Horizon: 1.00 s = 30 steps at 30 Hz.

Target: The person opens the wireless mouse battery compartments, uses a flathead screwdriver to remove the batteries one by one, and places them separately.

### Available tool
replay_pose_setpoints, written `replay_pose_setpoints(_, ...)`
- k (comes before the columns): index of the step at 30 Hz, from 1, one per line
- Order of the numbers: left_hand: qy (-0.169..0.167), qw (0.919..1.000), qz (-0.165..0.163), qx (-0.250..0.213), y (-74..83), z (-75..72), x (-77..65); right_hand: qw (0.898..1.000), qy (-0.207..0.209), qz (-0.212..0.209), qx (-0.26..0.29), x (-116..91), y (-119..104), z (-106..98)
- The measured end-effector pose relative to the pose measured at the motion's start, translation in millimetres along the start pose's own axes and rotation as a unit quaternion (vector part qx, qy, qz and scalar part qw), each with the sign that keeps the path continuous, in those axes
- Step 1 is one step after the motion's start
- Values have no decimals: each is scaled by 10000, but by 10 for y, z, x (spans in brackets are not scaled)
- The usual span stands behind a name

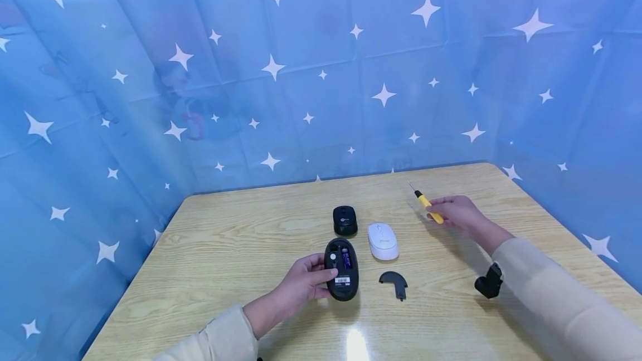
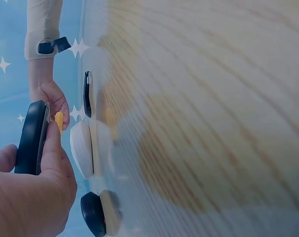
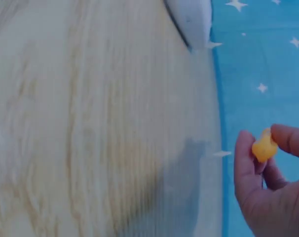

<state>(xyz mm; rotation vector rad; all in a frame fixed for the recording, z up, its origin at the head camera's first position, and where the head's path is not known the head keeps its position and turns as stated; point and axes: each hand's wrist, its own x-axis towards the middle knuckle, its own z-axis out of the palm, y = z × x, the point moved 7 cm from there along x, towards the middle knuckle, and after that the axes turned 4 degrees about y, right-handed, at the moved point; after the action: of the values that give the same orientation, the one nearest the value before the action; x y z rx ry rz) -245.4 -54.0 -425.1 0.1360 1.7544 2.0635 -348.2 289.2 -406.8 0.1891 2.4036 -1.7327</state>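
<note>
Holding up the open mouse (image 1: 349, 272) off the table (image 1: 225, 238) in the left hand (image 1: 305, 280), thumb on its upturned base, left of the white mouse (image 1: 383, 242) and slightly nearer. On that base, a white barcode label (image 1: 343, 281) with print too small to read, and a battery (image 1: 346, 258) in dark blue-purple wrap, likewise illegible. Pinching the yellow screwdriver (image 1: 429, 206) between thumb and fingers of the right hand (image 1: 458, 210), to the right of the white mouse and farther off, tip aimed away. Just beyond and left of the white mouse, a black mouse (image 1: 345, 220) with a pale, unreadable logo; on the white mouse, only a faint mark. Just nearer than the white mouse, a black cover (image 1: 399, 283), lying flat. Wide stretches of wood from the white mouse to the left, right and far edges; only narrow gaps toward the black mouse and cover.
</note>
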Motion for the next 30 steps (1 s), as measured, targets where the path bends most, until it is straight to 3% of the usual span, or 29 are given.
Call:
replay_pose_setpoints(7,-5,10000,-4,29,-10,-5,3,9965,-484,-167,664,-29,-84,58)
replay_pose_setpoints(14,-1,10000,-12,7,-11,-4,8,9916,-806,-215,984,-103,-166,142)
replay_pose_setpoints(24,8,10000,-23,-30,-22,-12,9,9813,-805,-382,1709,-167,-270,189)
replay_pose_setpoints(30,-83,10000,19,-6,-24,-11,13,9825,-868,-584,1539,-214,-349,268)
